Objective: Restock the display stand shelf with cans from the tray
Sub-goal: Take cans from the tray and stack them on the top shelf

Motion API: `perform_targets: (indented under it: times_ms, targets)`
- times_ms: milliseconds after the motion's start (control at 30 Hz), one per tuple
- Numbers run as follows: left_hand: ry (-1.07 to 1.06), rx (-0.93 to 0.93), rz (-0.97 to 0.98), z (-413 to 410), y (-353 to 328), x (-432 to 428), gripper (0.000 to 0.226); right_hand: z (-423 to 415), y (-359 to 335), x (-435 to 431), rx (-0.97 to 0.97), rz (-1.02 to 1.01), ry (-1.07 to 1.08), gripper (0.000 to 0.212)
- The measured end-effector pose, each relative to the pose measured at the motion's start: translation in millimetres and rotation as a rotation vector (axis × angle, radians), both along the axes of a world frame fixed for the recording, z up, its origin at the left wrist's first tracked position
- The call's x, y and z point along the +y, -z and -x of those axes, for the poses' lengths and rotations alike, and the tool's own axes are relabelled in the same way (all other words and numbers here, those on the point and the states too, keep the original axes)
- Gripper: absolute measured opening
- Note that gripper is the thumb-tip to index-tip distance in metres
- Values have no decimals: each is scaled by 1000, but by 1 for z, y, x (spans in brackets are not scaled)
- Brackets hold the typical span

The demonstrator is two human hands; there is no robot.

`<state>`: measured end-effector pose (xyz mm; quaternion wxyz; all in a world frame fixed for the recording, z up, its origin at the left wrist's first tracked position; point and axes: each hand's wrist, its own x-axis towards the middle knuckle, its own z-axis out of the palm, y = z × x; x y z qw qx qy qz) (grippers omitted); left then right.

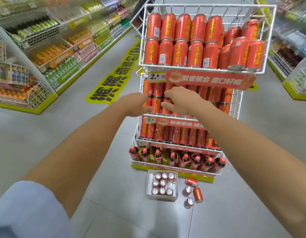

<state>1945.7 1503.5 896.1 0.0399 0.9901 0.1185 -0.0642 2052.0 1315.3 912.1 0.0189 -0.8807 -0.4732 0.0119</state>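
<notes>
Your left hand (138,104) and right hand (179,100), fingers spread, press against upright red cans (156,104) on the display stand's (234,103) second shelf, frame centre. Lower down, the white tray (161,197) on the floor holds cans standing upright; beside it, some loose cans (197,194) lie on their sides.

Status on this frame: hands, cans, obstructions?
Both hands, left and right, on second-shelf cans. Tray on floor, eight cans left. Four loose cans beside it.

A person's two bare forearms, left hand (136,104) and right hand (178,100) without gloves, rings or watch, and a pale blue-grey short sleeve (27,208) covering the left upper arm.
</notes>
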Motion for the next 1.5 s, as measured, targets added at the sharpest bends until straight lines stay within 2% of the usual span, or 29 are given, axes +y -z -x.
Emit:
perform_targets:
  times_ms: [200, 400, 500, 700, 833, 933, 1133, 1500]
  targets:
    - [1, 155, 134, -4, 131, -13, 50, -11, 137, 4, 158, 102, -10, 58]
    - [11, 330, 278, 13, 313, -19, 41, 3, 322, -13, 355, 244, 34, 53]
    - [36, 358, 325, 22, 406, -23, 43, 13, 415, -25, 436, 306, 29, 50]
    - [44, 427, 320, 9, 592, -16, 84, 7, 586, -33, 441, 372, 54, 46]
    - [56, 401, 278, -17, 692, -4, 58, -18, 686, -29, 447, 351, 110, 50]
    - [50, 383, 275, -36, 756, 6, 59, -38, 750, -24, 421, 335, 119, 55]
    - [87, 365, 225, -62, 849, 8, 60, -65, 847, -24, 367, 319, 160, 64]
    - [66, 368, 296, -54, 927, 1, 54, -71, 904, -31, 341, 289, 174, 56]
